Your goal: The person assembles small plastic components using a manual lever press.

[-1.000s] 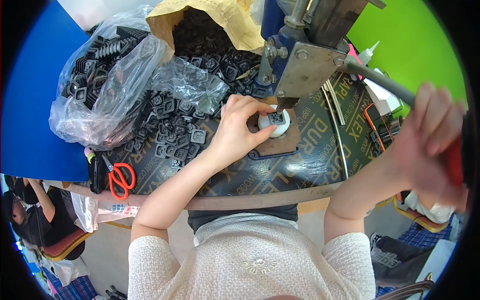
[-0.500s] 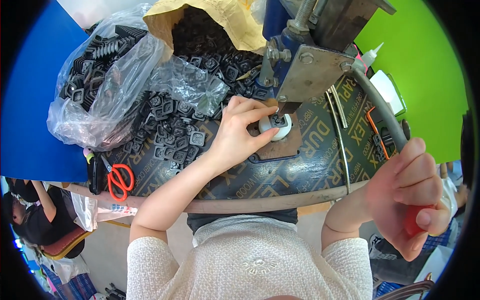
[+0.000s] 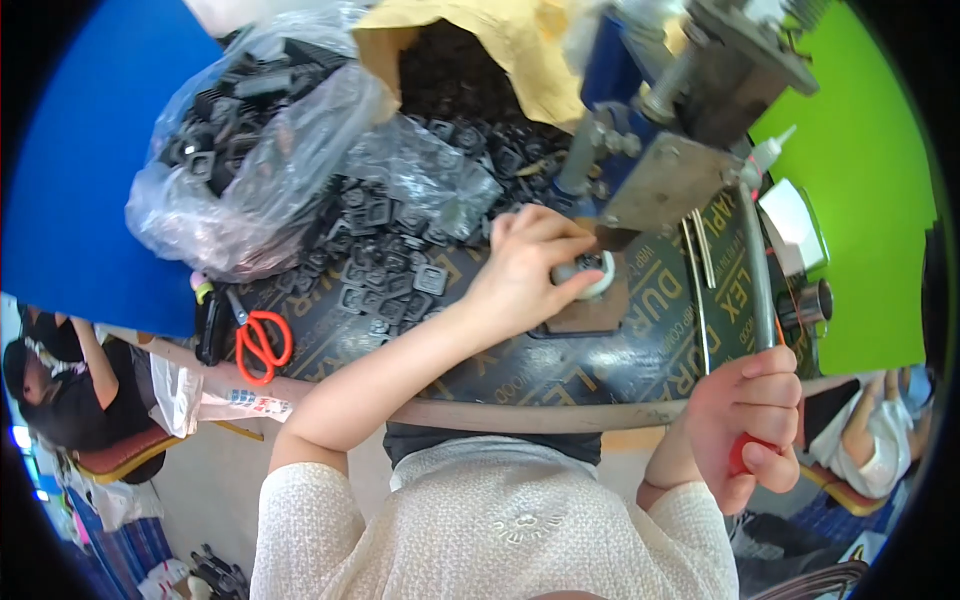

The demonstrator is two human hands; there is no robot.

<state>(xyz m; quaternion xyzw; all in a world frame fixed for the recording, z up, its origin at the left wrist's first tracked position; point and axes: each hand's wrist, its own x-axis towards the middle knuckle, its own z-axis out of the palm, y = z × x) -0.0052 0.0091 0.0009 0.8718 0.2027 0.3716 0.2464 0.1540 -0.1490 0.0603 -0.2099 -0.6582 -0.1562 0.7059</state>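
My left hand point(image 3: 525, 265) reaches under a hand press point(image 3: 665, 185), its thumb and fingers closed around a small black square part point(image 3: 590, 262). That part sits on a round white holder point(image 3: 604, 284), which rests on a flat brown base plate point(image 3: 590, 315). The press head is just above the fingers; whether it touches the part is hidden. On the right, my right hand point(image 3: 748, 415) is wrapped around the lower end of the press's long metal lever point(image 3: 757, 265). A red knob point(image 3: 742, 455) shows between its fingers.
Many loose black square parts point(image 3: 385, 275) are heaped left of the press. Behind them are a clear plastic bag point(image 3: 250, 200) of parts and a yellow sack point(image 3: 510, 60). Red-handled scissors point(image 3: 262, 345) lie at left. Metal rods point(image 3: 697, 290) and a white box point(image 3: 792, 228) are at right.
My right hand has swung the lever inward and down. My left hand stays at the white holder. The whole view has shifted, with the table things now farther right.
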